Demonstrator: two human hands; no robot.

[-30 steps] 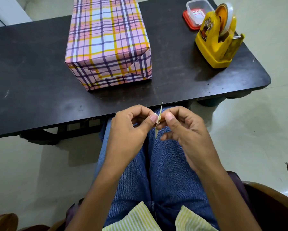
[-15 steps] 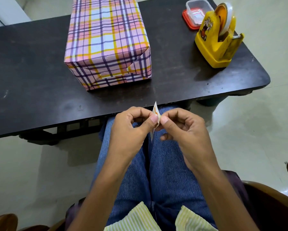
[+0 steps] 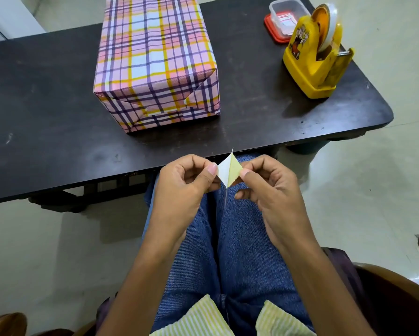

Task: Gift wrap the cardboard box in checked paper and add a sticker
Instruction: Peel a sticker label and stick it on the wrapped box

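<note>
Item: sticker (image 3: pixel 229 171), pinched between my left hand (image 3: pixel 183 184) and right hand (image 3: pixel 274 187) above my lap, fingers (image 3: pixel 212 169) closed on its two peeling layers; I judge a slow, even pull apart best, touching the tacky face only at a corner. Item: checked-paper box (image 3: pixel 155 61), fully wrapped, standing on the counter (image 3: pixel 46 117) well apart from the yellow tape dispenser (image 3: pixel 317 61). Clearance: bare counter lies between the box and the near edge, open room to reach its top.

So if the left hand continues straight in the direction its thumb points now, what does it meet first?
The left hand points rightward, so it would first meet the sticker it already pinches, then probably the right hand on its other side.
</note>
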